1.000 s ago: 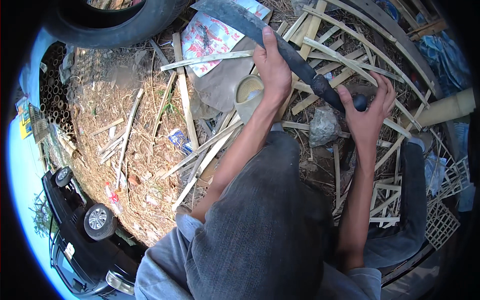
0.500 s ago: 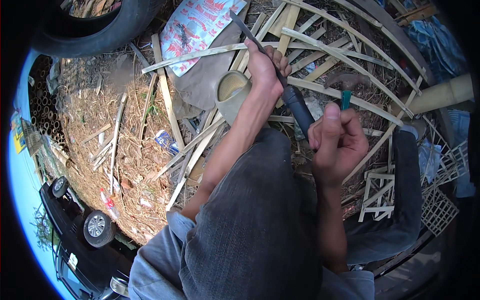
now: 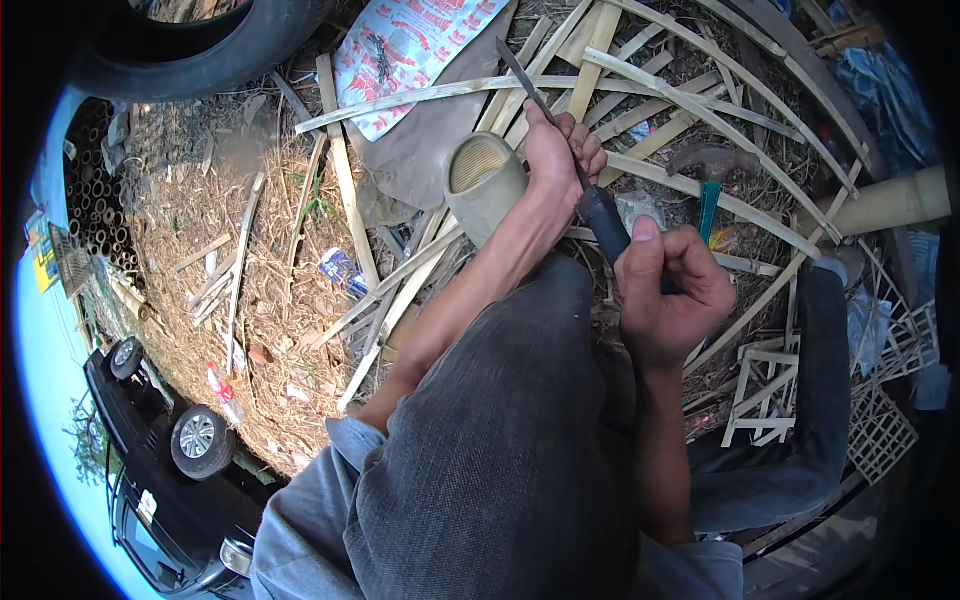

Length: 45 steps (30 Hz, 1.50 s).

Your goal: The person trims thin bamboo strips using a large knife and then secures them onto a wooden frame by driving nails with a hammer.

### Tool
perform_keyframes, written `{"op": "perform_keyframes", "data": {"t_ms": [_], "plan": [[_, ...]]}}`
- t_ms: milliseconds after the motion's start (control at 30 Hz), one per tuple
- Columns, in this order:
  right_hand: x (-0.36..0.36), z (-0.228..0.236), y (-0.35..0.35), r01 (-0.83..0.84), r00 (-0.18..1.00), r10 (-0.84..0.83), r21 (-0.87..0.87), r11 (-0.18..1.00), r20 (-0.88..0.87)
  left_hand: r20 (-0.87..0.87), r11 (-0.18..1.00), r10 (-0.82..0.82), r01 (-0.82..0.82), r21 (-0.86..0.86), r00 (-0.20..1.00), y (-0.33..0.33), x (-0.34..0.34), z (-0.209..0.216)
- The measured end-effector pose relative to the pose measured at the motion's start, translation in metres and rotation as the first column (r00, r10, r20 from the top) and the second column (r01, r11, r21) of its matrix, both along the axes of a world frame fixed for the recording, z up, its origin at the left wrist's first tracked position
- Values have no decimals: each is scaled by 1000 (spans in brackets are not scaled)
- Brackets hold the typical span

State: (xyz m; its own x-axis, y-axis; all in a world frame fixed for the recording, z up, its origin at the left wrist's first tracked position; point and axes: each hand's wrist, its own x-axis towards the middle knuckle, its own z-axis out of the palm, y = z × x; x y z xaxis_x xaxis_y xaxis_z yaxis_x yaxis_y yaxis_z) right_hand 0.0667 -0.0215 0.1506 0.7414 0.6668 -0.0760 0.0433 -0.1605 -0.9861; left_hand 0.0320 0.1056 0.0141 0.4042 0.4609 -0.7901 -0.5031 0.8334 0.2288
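A long knife (image 3: 603,217) with a narrow dark blade and a thick black handle slants across the space in front of my knee. My left hand (image 3: 556,152) is closed round its blade, with the tip sticking out beyond the fingers. My right hand (image 3: 680,290) is curled into a fist at the handle's end, thumb up; its fingers partly hide the handle. Just past the right knuckles a green strip (image 3: 709,212) shows; whether the hand touches it I cannot tell. Below the hands lie pale split bamboo strips (image 3: 690,185), crossing one another.
Beside my left forearm sits a grey-beige shoe-like thing (image 3: 482,190) with a ribbed oval. A printed sheet (image 3: 410,55) and a tyre (image 3: 290,45) lie at the far left. Bamboo lattice (image 3: 880,435) and a thick pole (image 3: 900,195) stand right. A black vehicle (image 3: 160,490) is at left.
The view has shifted slightly, so the ground things appear a little further right and lower. Both hands keep their hold on the knife; more of the green strip shows beyond the right hand.
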Motion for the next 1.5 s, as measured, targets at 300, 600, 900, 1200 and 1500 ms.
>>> {"op": "perform_keyframes", "data": {"t_ms": [300, 600, 900, 1200, 1500], "plan": [[-2, -41, 6, 252, 920, -67, 449, 857, -387, -185, 931, 223, -154, 330, 957, 24, -3, 34], [8, -24, 14, 384, 856, -115, 473, 793, -504, -87, 972, 215, -205, 112, 973, 15, 13, 38], [41, -28, 14, 567, 512, -165, 188, 802, -843, -18, 969, 186, -181, 169, 982, 15, 17, 36], [91, -42, -11, 583, 92, -48, 15, 812, -995, -370, 604, -399, 544, 582, 839, 22, -19, 59], [76, -76, -23, 686, -4, -96, -73, 724, -995, -532, 595, -242, 557, 579, 812, 5, 2, 55]]}}
